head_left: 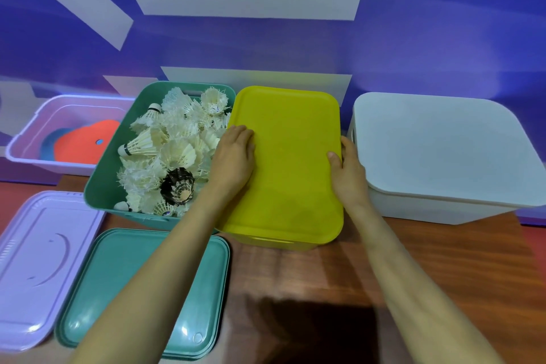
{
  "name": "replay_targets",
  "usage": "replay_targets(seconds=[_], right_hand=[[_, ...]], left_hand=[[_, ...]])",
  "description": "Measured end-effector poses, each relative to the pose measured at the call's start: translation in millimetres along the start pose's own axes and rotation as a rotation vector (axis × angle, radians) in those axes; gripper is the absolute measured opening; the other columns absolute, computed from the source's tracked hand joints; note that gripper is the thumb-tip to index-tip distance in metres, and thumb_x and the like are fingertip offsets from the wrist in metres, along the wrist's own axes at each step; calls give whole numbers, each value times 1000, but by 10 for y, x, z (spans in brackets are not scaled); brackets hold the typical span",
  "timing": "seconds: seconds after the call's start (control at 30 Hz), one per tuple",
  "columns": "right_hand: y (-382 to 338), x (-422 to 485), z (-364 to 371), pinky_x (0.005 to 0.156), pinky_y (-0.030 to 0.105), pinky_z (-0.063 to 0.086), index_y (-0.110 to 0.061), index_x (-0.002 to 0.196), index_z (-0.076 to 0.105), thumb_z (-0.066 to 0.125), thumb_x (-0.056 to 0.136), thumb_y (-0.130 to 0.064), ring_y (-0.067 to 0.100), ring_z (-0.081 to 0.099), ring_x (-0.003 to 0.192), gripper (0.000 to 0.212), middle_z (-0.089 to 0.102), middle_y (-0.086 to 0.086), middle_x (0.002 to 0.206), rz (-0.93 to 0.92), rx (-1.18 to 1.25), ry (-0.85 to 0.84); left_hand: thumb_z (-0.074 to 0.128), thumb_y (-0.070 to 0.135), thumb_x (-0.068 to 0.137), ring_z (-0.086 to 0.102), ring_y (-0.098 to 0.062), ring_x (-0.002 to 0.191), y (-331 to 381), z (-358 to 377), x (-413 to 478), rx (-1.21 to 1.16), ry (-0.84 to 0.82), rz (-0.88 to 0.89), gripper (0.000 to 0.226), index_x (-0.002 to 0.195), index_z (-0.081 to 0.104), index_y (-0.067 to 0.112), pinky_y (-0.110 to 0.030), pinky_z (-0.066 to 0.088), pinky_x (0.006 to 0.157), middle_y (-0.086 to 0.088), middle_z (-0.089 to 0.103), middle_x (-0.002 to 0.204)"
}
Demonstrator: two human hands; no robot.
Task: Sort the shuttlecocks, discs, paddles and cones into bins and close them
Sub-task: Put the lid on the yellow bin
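Hands work at the 2 long sides of the yellow lid (289, 162), which lies on the yellow bin (274, 242) at the middle of the table (443, 260). The left hand (236, 154) lies flat on the lid's left edge, palm down, with its fingers straight and close together, pointing away from the person. It holds nothing and only presses on the plastic. The right hand (347, 174) grips the lid's right edge. Its thumb lies on top, and the fingers curl down over the rim, out of sight between the yellow bin and the white bin (437, 210).

Just left of the yellow bin, touching it, stands the green bin (100, 186), uncovered and heaped with shuttlecocks (174, 145). Most are white and 1 is dark. The left forearm passes over its near right corner. The green lid (118, 275) lies flat on the table in front of it.

At far left the purple bin (26, 139) is uncovered and holds an orange disc (85, 142) lying over a blue piece (47, 148). What the blue piece is cannot be told. The purple lid (35, 260) lies on the table beside the green lid. The white bin on the right has its white lid (443, 145) on.
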State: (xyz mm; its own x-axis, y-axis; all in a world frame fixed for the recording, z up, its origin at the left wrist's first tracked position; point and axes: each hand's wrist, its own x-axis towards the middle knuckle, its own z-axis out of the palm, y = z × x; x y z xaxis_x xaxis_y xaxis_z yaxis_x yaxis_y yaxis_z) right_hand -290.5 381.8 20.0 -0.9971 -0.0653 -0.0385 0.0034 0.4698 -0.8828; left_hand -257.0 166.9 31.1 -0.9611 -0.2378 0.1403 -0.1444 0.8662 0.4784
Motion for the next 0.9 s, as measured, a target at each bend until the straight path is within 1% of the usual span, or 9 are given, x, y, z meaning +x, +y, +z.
replay_targets(seconds=[0.1, 0.2, 0.43, 0.57, 0.6, 0.63, 0.7, 0.8, 0.9], right_hand=[[-19, -39, -17, 87, 22, 35, -18, 139, 38, 42, 100, -19, 23, 52, 116, 39, 53, 3, 133, 3, 16, 25], [15, -106, -16, 90, 28, 38, -16, 140, 38, 43, 99, -18, 28, 52, 115, 41, 55, 7, 132, 20, 6, 68], [22, -111, -88, 96, 30, 37, -12, 144, 33, 40, 100, -19, 31, 49, 121, 45, 52, 14, 135, 50, -83, 94], [-61, -7, -94, 85, 35, 40, -6, 134, 40, 35, 100, -8, 37, 53, 111, 35, 56, 19, 122, 3, -233, 42], [-56, -1, -86, 87, 36, 39, -4, 133, 39, 33, 99, -4, 37, 51, 114, 34, 53, 20, 125, -16, -297, 28], [-43, -2, -68, 96, 38, 37, -2, 135, 36, 32, 98, -2, 37, 44, 124, 38, 45, 22, 135, -40, -395, 7], [-62, -8, -19, 114, 36, 17, -2, 145, 23, 31, 99, -3, 32, 16, 142, 46, 17, 21, 153, -106, -620, -30], [-220, 95, 72, 118, 39, 3, -11, 148, 19, 32, 102, -26, 25, -2, 146, 50, 6, 10, 158, -297, -703, -59], [-285, 300, 175, 117, 49, -3, -22, 150, 13, 25, 99, -49, 23, -9, 145, 59, 0, 2, 159, -282, -802, -188]], left_hand=[[40, 22, 100, 31, -31, 138, 10, 23, -35, 75, -14, 64, 39, 135, 47, 6, -45, 15, 117, -13, 41, 145], [39, 26, 101, 25, -29, 141, 48, 50, -79, 94, -48, 99, 41, 138, 45, 10, -45, 9, 118, -11, 37, 149], [38, 30, 101, 16, -26, 145, 73, 114, -159, 65, -92, 116, 44, 143, 39, 15, -41, 3, 118, -9, 28, 153], [37, 32, 101, 15, -25, 145, 84, 112, -108, 61, -113, 96, 46, 144, 36, 16, -41, 3, 118, -8, 26, 154], [36, 33, 101, 15, -25, 145, 75, 114, -108, 73, -113, 98, 46, 144, 36, 17, -40, 5, 118, -7, 27, 154], [36, 34, 101, 16, -24, 145, 61, 116, -114, 91, -106, 106, 46, 144, 36, 18, -39, 6, 117, -6, 27, 154], [30, 40, 101, 17, -22, 145, 23, 132, -137, 151, -81, 135, 48, 145, 35, 20, -38, 6, 117, -5, 28, 154], [20, 45, 101, 8, -20, 146, 3, 171, -143, 220, -98, 119, 51, 148, 25, 25, -36, 3, 118, -2, 18, 157], [22, 47, 100, -5, -23, 147, 43, 185, -111, 210, -138, 17, 51, 149, 18, 32, -38, 0, 118, -7, 2, 159]])
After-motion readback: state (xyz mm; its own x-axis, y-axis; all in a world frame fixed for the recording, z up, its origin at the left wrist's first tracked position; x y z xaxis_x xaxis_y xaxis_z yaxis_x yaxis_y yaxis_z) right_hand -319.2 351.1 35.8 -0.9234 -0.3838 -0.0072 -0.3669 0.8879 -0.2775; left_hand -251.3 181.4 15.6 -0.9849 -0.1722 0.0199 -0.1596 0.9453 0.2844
